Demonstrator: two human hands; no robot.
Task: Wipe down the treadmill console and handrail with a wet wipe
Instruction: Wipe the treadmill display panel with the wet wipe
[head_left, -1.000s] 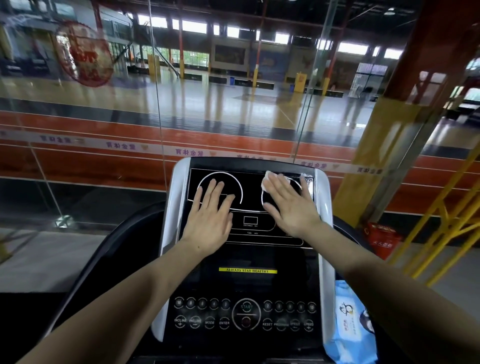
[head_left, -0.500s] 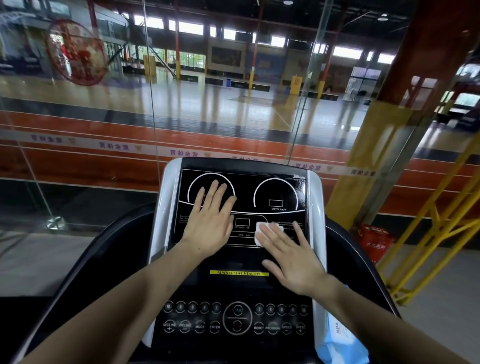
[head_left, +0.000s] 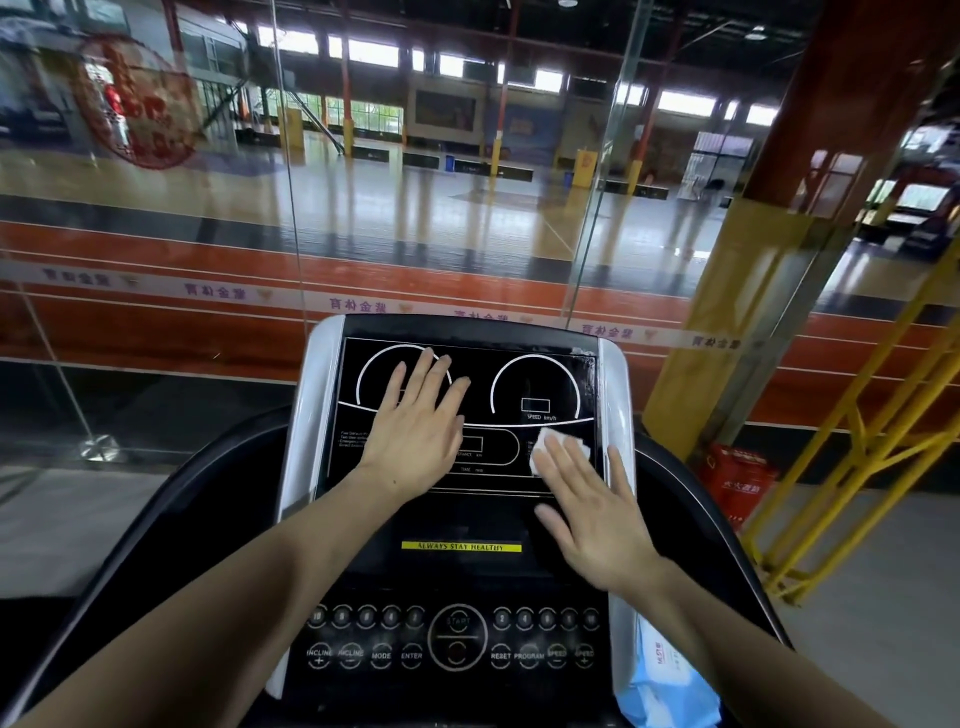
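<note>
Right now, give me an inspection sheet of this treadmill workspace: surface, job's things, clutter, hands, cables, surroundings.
Surface: treadmill console, black panel with two dial outlines, a yellow strip and a button row along the near edge.
Job's things: wet wipe, white, on the right of the display under the right fingers; the handrail curves down on the left, untouched.
Clutter: blue wipes pack at the console's lower right edge.
Hands: left hand flat on the left dial, fingers straight; right hand flat, pressing the wipe.
Cables: nothing seen.
Surroundings: glass wall ahead with a sports hall beyond, yellow railing and a red box to the right.
</note>
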